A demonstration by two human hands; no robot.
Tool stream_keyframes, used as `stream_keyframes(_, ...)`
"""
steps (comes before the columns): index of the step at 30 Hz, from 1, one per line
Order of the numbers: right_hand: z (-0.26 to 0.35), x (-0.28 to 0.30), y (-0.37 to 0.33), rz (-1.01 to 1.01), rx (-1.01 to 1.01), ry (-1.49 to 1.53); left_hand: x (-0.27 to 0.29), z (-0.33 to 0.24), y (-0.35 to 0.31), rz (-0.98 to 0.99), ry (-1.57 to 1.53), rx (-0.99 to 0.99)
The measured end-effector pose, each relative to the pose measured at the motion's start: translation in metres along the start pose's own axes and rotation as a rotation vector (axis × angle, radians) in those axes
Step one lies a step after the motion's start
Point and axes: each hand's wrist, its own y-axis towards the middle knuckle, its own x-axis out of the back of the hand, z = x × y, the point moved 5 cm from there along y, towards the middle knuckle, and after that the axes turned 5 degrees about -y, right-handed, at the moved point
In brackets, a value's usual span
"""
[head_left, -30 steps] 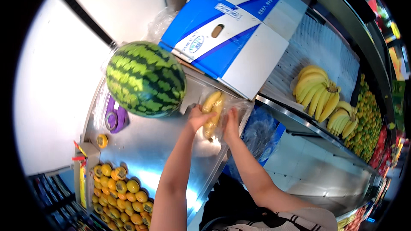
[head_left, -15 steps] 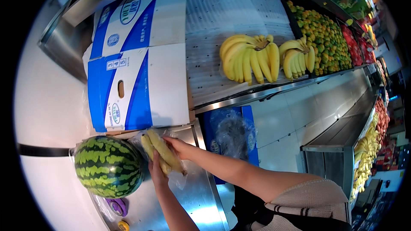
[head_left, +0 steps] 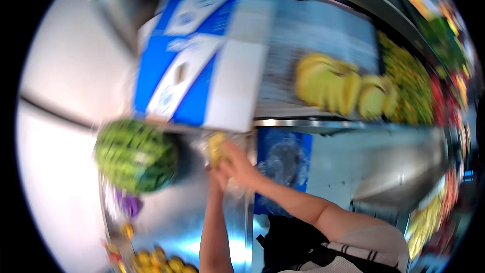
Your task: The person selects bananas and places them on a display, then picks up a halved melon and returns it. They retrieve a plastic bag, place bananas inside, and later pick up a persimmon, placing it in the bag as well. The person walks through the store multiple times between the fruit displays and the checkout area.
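Observation:
A small bunch of bananas (head_left: 216, 146) in clear plastic wrap is held over the metal counter (head_left: 194, 207), blurred by motion. My left hand (head_left: 217, 176) is closed on its near end. My right hand (head_left: 238, 163) grips it from the right side, its fingers partly hidden. To the left of my hands rests a large striped watermelon (head_left: 136, 155), apart from them. Just beyond lies a blue and white cardboard box (head_left: 235, 86), flat on the display.
Two banana bunches (head_left: 327, 83) lie on the display liner, beside a heap of small green-orange fruit (head_left: 406, 78). A purple tape roll (head_left: 130, 205) and several yellow-orange fruits (head_left: 159, 259) are on the counter's left side. Below stands a blue crate with clear plastic (head_left: 283, 164).
My view has swung, shifting the scene to the right and bringing more yellow-orange fruits in at the bottom. The wrapped bananas are now more upright in my hands, which have drawn closer together.

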Motion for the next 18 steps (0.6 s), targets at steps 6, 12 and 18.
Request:
stream_keyframes(6,0.042,-0.006,0.014,-0.298,0.299,-0.308,0.047,0.007,-0.093,-0.396,-0.005,0.200)
stream_keyframes(12,0.194,-0.189,-0.054,0.477,0.637,0.079,0.098,-0.018,-0.312,-0.502,-0.175,0.256)
stream_keyframes(18,0.255,-0.418,0.007,0.335,1.094,-0.261,0.089,-0.009,-0.520,-1.121,-0.485,0.530)
